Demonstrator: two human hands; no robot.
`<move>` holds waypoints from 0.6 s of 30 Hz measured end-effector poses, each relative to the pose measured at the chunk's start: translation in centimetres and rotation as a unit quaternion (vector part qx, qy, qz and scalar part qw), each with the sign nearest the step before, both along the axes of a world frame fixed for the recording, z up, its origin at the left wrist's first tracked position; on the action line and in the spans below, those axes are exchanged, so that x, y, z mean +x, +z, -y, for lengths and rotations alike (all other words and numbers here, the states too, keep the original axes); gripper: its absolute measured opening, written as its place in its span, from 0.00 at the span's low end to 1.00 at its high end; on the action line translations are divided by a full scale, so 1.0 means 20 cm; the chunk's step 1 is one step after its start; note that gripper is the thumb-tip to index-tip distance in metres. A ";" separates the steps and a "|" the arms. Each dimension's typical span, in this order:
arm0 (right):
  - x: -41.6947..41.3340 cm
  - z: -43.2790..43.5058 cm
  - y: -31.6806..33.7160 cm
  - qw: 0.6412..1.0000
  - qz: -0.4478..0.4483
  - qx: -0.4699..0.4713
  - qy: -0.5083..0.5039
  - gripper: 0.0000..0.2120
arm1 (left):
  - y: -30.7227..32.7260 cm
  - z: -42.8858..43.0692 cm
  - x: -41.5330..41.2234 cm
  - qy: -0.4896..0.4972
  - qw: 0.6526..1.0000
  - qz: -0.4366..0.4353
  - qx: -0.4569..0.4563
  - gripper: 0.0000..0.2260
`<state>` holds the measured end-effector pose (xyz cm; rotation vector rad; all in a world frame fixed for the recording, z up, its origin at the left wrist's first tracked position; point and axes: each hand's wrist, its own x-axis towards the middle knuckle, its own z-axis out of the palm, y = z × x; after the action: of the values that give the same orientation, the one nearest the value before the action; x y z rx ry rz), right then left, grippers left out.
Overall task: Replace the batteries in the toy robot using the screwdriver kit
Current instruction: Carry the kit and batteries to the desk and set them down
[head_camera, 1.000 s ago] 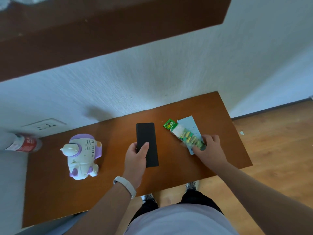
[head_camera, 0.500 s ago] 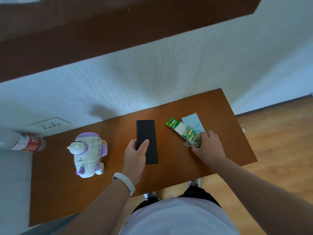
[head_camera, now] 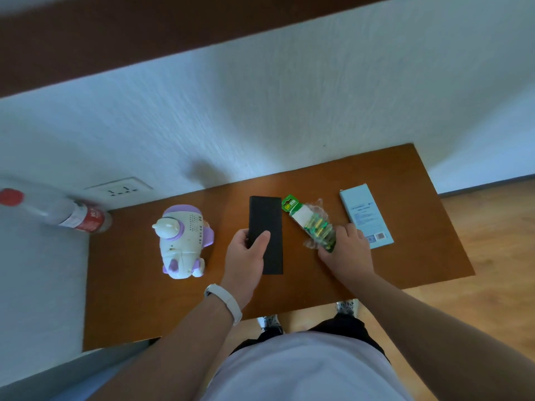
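Bottle [head_camera: 72, 217] at 10 o'clock corner of table [head_camera: 419, 241]. Toy robot [head_camera: 181, 241] on table, 9 o'clock of black kit case [head_camera: 269, 224]. Left hand [head_camera: 246, 259] grasps case, thumb on top. Battery pack [head_camera: 311, 224] at case's 3 o'clock, right hand [head_camera: 348, 253] gripping its near end. Pale blue box [head_camera: 366, 215] at pack's 3 o'clock.
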<state>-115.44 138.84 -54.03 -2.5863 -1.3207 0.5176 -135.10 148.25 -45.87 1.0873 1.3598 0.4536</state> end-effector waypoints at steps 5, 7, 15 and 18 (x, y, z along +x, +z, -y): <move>-0.08 -0.06 -0.02 1.000 -0.005 -0.014 0.006 0.24 | 0.01 -0.02 -0.09 0.013 1.000 -0.012 0.020 0.08; -0.10 -0.06 -0.03 1.000 -0.001 -0.020 0.007 0.24 | 0.02 -0.02 -0.11 0.021 0.999 -0.014 0.024 0.07; -0.09 -0.09 0.07 0.995 -0.033 -0.091 0.003 0.31 | 0.10 -0.01 -0.10 0.028 0.999 0.029 0.016 0.07; -0.09 -0.14 0.18 0.994 -0.076 -0.082 0.015 0.36 | 0.13 -0.02 -0.10 0.030 0.998 0.051 0.024 0.07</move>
<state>-117.24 141.65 -50.38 -2.5970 -1.3191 0.8425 -137.14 148.57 -43.19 1.0508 1.2993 0.5815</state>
